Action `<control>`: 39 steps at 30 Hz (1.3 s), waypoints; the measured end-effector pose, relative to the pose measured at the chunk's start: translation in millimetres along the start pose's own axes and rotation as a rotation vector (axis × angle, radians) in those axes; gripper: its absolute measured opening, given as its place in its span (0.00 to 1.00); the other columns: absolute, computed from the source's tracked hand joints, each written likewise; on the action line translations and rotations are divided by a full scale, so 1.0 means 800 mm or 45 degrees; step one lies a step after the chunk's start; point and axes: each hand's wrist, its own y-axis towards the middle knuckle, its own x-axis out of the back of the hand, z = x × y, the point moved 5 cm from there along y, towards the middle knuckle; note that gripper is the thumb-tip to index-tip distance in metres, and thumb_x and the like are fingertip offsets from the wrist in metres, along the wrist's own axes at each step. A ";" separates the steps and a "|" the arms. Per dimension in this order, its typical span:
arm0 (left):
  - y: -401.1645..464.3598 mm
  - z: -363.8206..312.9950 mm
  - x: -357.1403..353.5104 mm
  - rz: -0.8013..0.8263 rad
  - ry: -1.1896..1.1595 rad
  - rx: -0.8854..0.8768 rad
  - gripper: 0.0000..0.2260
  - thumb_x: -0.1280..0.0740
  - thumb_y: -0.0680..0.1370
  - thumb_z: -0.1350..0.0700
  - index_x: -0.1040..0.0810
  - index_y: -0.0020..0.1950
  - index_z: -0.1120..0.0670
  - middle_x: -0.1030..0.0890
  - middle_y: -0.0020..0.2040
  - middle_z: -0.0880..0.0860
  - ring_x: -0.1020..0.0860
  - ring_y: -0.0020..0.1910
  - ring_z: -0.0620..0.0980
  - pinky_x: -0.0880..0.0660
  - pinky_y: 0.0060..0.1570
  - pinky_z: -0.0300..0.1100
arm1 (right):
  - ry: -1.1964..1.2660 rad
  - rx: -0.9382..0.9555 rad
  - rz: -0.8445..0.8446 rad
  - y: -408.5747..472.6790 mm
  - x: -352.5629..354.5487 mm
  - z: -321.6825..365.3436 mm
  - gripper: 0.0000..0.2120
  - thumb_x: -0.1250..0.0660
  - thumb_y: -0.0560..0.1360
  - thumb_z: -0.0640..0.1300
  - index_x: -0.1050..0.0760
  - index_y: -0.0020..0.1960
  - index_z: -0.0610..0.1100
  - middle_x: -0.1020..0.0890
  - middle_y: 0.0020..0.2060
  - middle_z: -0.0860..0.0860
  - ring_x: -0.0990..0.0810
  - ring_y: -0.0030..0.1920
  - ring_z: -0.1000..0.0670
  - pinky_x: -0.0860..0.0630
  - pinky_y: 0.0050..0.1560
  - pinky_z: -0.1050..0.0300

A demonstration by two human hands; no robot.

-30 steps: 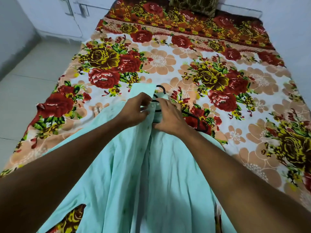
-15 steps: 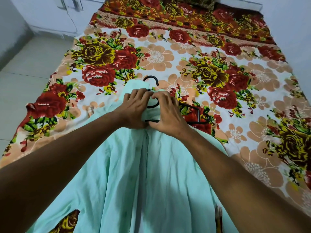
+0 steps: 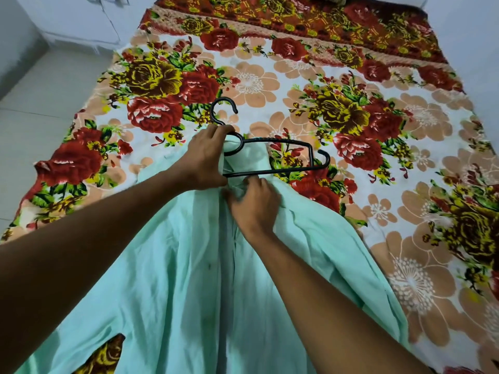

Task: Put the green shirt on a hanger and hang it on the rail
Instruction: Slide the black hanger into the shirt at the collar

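- The green shirt [image 3: 189, 279] lies spread on a bed covered by a floral sheet [image 3: 351, 85], its length running from the near edge toward the middle of the bed.
- A black hanger [image 3: 272, 157] lies at the shirt's far end, hook [image 3: 220, 110] pointing far and slightly left, over the sheet.
- The hanger's right arm is bare and sticks out to the right over the sheet; a fold of shirt fabric passes through the frame near the neck.
- The hanger's left side is hidden under the fabric and the left hand.
- The left hand [image 3: 205, 160] is closed around the hanger at the base of the hook, with shirt fabric bunched under its fingers.
- The right hand [image 3: 253, 203] sits just near of the hanger's lower bar, fingers curled, pinching a gather of shirt fabric.
- The two hands are close together, almost touching.
- Left of the bed is a pale tiled floor [image 3: 40, 109]; a white cabinet [image 3: 81, 20] stands at the far left.
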 end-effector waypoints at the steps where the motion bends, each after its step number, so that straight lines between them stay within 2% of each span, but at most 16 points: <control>1: -0.001 0.000 0.001 -0.012 -0.003 0.002 0.47 0.25 0.57 0.51 0.36 0.75 0.57 0.29 0.64 0.61 0.29 0.62 0.64 0.28 0.62 0.58 | -0.061 -0.039 0.033 0.007 -0.002 0.004 0.19 0.28 0.72 0.59 0.20 0.53 0.46 0.16 0.49 0.46 0.19 0.54 0.41 0.25 0.55 0.45; 4: -0.003 -0.002 0.004 -0.030 -0.010 -0.001 0.47 0.24 0.58 0.50 0.36 0.75 0.58 0.29 0.65 0.61 0.29 0.63 0.64 0.30 0.64 0.58 | 0.024 -0.144 0.029 0.020 0.000 0.002 0.11 0.29 0.75 0.54 0.17 0.46 0.45 0.14 0.43 0.45 0.16 0.46 0.41 0.21 0.48 0.49; 7: -0.004 -0.001 0.009 -0.026 -0.029 -0.010 0.47 0.23 0.60 0.53 0.37 0.76 0.58 0.29 0.66 0.61 0.30 0.63 0.64 0.31 0.65 0.57 | 0.521 -0.453 0.009 0.027 0.005 -0.028 0.12 0.30 0.77 0.47 0.20 0.38 0.41 0.15 0.37 0.43 0.18 0.37 0.42 0.27 0.37 0.53; 9: -0.006 -0.001 0.008 -0.005 -0.018 -0.027 0.47 0.22 0.60 0.55 0.38 0.77 0.57 0.30 0.67 0.60 0.30 0.64 0.64 0.33 0.67 0.58 | 0.854 -0.672 -0.082 0.031 0.019 -0.053 0.10 0.28 0.77 0.46 0.18 0.44 0.39 0.14 0.41 0.43 0.19 0.40 0.46 0.27 0.39 0.53; 12: -0.009 -0.001 0.002 0.035 0.013 -0.038 0.48 0.21 0.61 0.56 0.39 0.78 0.57 0.31 0.69 0.60 0.33 0.66 0.63 0.37 0.71 0.65 | 1.221 -0.884 -0.114 0.038 0.039 -0.091 0.10 0.29 0.78 0.46 0.17 0.54 0.40 0.15 0.47 0.47 0.17 0.49 0.47 0.21 0.52 0.50; 15: -0.009 0.003 -0.001 0.076 0.026 -0.044 0.49 0.21 0.62 0.56 0.41 0.79 0.56 0.32 0.70 0.60 0.34 0.68 0.62 0.39 0.72 0.66 | 1.368 -0.962 -0.106 0.045 0.052 -0.122 0.06 0.29 0.76 0.46 0.17 0.48 0.44 0.13 0.48 0.46 0.15 0.52 0.42 0.17 0.56 0.42; 17: -0.008 0.002 -0.001 0.080 0.020 -0.039 0.49 0.21 0.63 0.56 0.42 0.79 0.57 0.33 0.71 0.61 0.35 0.68 0.62 0.39 0.72 0.66 | 1.253 -0.924 -0.156 0.054 0.069 -0.138 0.07 0.30 0.77 0.47 0.18 0.46 0.44 0.14 0.47 0.46 0.15 0.51 0.43 0.17 0.56 0.40; 20: -0.005 -0.001 0.000 0.055 -0.019 -0.038 0.48 0.23 0.62 0.53 0.41 0.79 0.57 0.33 0.69 0.61 0.34 0.67 0.62 0.37 0.71 0.65 | 1.157 -0.802 -0.174 0.071 0.093 -0.151 0.08 0.27 0.75 0.49 0.16 0.47 0.45 0.13 0.45 0.50 0.15 0.48 0.47 0.16 0.55 0.43; 23: -0.006 0.002 -0.004 0.083 -0.018 -0.046 0.49 0.24 0.61 0.52 0.41 0.79 0.57 0.33 0.69 0.60 0.34 0.67 0.62 0.36 0.71 0.64 | 1.216 -0.830 -0.173 0.082 0.104 -0.167 0.11 0.23 0.71 0.44 0.14 0.52 0.43 0.13 0.53 0.47 0.15 0.55 0.46 0.18 0.60 0.43; 26: -0.011 0.005 -0.011 0.139 0.044 -0.078 0.50 0.22 0.61 0.53 0.41 0.79 0.59 0.33 0.68 0.62 0.34 0.66 0.61 0.36 0.70 0.58 | 1.145 -0.782 -0.169 0.086 0.119 -0.166 0.06 0.22 0.70 0.46 0.14 0.45 0.46 0.12 0.46 0.48 0.13 0.50 0.46 0.17 0.58 0.45; 29: -0.014 0.004 -0.015 0.122 0.083 -0.086 0.50 0.19 0.61 0.55 0.40 0.79 0.60 0.32 0.68 0.63 0.34 0.65 0.60 0.36 0.67 0.55 | 0.556 -0.405 -0.262 0.089 0.142 -0.138 0.08 0.26 0.75 0.48 0.14 0.49 0.44 0.12 0.43 0.48 0.14 0.45 0.47 0.18 0.49 0.52; 31: -0.014 0.002 -0.018 0.116 0.117 -0.097 0.50 0.18 0.60 0.56 0.39 0.78 0.61 0.31 0.67 0.63 0.34 0.64 0.60 0.35 0.65 0.52 | 0.126 -0.152 -0.386 0.085 0.156 -0.102 0.10 0.30 0.77 0.48 0.14 0.52 0.43 0.12 0.44 0.46 0.15 0.44 0.44 0.23 0.42 0.56; 32: -0.014 0.001 -0.020 0.115 0.139 -0.094 0.50 0.18 0.60 0.56 0.39 0.78 0.61 0.31 0.66 0.63 0.33 0.63 0.60 0.35 0.63 0.51 | 0.021 -0.087 -0.432 0.084 0.157 -0.086 0.10 0.31 0.78 0.48 0.15 0.53 0.44 0.13 0.45 0.45 0.15 0.45 0.43 0.26 0.40 0.56; 34: -0.014 0.000 -0.025 0.113 0.182 -0.075 0.51 0.18 0.60 0.54 0.39 0.78 0.61 0.31 0.65 0.63 0.32 0.62 0.62 0.34 0.62 0.51 | 0.062 -0.039 -0.431 0.085 0.147 -0.055 0.10 0.32 0.79 0.48 0.16 0.53 0.45 0.13 0.45 0.46 0.15 0.45 0.43 0.23 0.41 0.55; 36: -0.011 -0.003 -0.030 0.114 0.211 -0.053 0.52 0.17 0.61 0.53 0.41 0.79 0.60 0.32 0.66 0.63 0.32 0.61 0.64 0.32 0.62 0.52 | 0.202 -0.012 -0.319 0.085 0.127 -0.029 0.10 0.32 0.79 0.48 0.16 0.53 0.44 0.12 0.44 0.46 0.14 0.45 0.44 0.18 0.43 0.52; 39: -0.009 -0.009 -0.031 0.130 0.256 -0.037 0.52 0.18 0.61 0.53 0.42 0.79 0.58 0.32 0.66 0.63 0.31 0.62 0.64 0.28 0.62 0.55 | 0.075 0.021 -0.258 0.086 0.108 -0.013 0.09 0.34 0.80 0.47 0.19 0.54 0.43 0.14 0.46 0.45 0.15 0.47 0.41 0.21 0.43 0.50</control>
